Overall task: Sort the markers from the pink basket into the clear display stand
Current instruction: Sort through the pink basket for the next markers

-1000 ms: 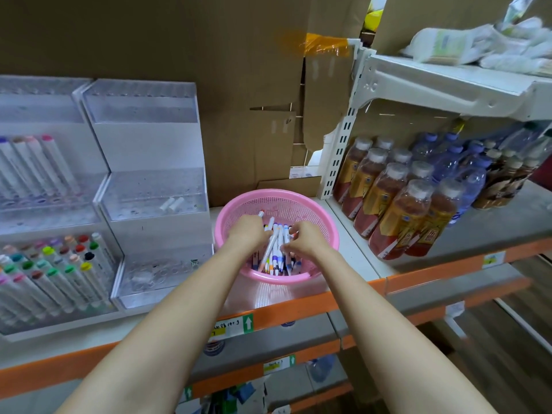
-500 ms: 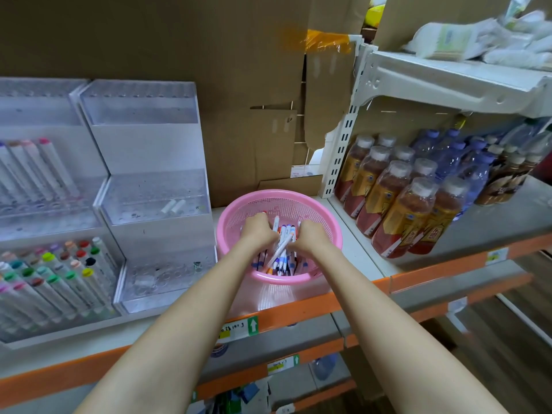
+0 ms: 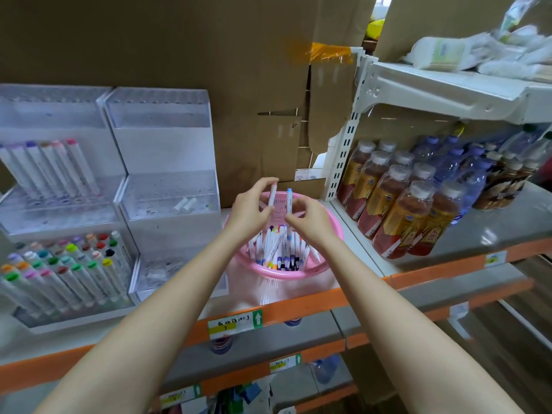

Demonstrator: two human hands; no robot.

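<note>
The pink basket (image 3: 324, 265) stands on the shelf edge with several white markers (image 3: 279, 249) standing in it. My left hand (image 3: 251, 209) pinches a white marker (image 3: 272, 195) upright above the basket. My right hand (image 3: 307, 219) pinches a marker with a blue cap (image 3: 289, 200) beside it, also upright. The two markers stand close together, a small gap between them. Left of the basket rises the clear display stand (image 3: 167, 201), three tiers; its middle tier holds two small white pieces (image 3: 185, 204).
A second clear stand (image 3: 56, 222) at far left is filled with several colour-capped markers. Bottles of brown drink (image 3: 400, 210) crowd the shelf to the right, behind a white upright post (image 3: 343, 150). Cardboard lines the back. The orange shelf edge (image 3: 298, 309) runs below the basket.
Both hands have risen out of the basket, each lifting one marker up above its rim.
</note>
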